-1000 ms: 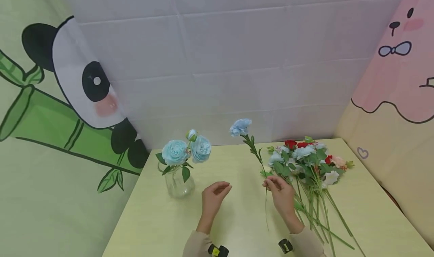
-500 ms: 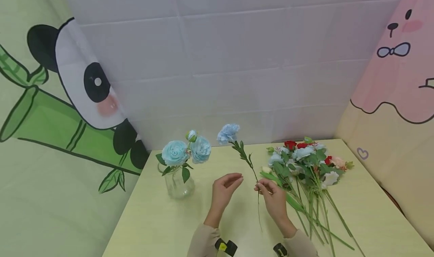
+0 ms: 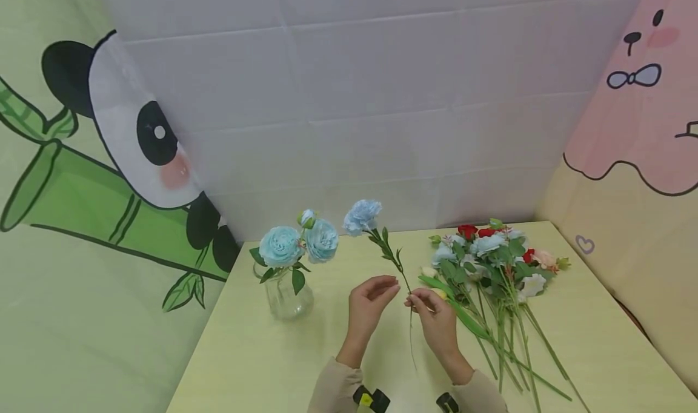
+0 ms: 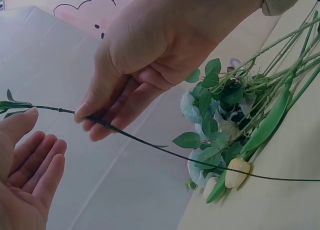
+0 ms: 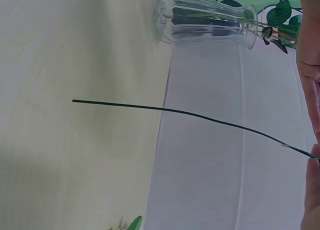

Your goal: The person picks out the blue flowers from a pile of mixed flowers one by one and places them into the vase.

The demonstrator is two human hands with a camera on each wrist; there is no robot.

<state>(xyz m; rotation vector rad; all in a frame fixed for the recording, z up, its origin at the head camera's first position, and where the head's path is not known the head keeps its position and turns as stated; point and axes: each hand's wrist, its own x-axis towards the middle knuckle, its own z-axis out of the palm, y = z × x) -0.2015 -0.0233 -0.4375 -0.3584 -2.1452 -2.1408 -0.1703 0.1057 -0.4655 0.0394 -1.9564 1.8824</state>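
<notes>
One light-blue carnation [image 3: 362, 217], single bloom on a slim dark-green stem, narrow leaves along its upper part; held aloft over the bench [image 3: 234, 364], between vase and heap, bloom uppermost and leaning toward the vase. Right hand [image 3: 438, 323]: thumb and fingertips pinched the stem below the leaves, the bare lower length trailing beneath. Left hand [image 3: 369, 309]: fingers relaxed and gently bent, thumb apart from them, placed just beside the stem; whether the thumb touched it could not be told. One clear glass vase [image 3: 290, 302], ribbed, upright toward the left rear of the bench, containing a turquoise peony spray [image 3: 280, 247] of two full blooms, a bud and green leaves. One heap of loose flowers, lying on the bench to the right, heads toward the rear and green stems toward the front: red roses [image 3: 467, 232], pale-blue blooms [image 3: 487, 244], a peach bloom [image 3: 544, 260], a white bloom [image 3: 532, 286] and, at the heap's left edge, a yellow tulip [image 4: 237, 173] with a broad leaf. Two beige sleeves [image 3: 335, 384], black devices at the wrists. Surrounding cloths: plain pale backdrop [image 3: 376, 98]; panda print [image 3: 122, 140], left; pink bow-tied figure [image 3: 649, 119], right.
</notes>
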